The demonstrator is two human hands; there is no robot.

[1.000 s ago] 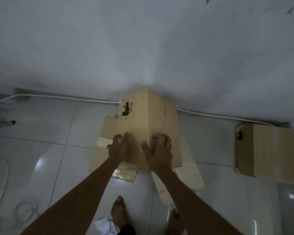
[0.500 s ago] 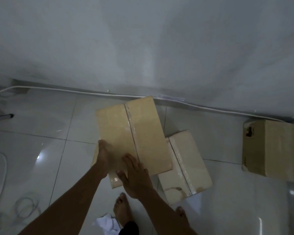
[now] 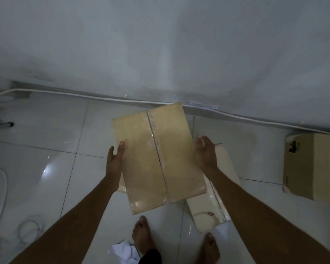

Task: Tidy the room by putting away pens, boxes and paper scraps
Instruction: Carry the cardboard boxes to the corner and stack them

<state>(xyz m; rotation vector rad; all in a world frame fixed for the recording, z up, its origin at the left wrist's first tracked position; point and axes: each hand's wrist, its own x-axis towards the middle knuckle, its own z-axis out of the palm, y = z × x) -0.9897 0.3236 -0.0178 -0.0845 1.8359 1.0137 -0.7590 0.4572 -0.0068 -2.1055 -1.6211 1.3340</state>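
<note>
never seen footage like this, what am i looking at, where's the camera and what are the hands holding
No machine here: a person wears a camera on the head, looking down at their own arms. The left hand and right hand hold a taped cardboard box by its two sides, left thumb on top. A paler box lies on the tiled floor, partly under it. A third box sits by the wall at right. A white cable runs along the wall, and something white and crumpled lies by the bare feet.
</note>
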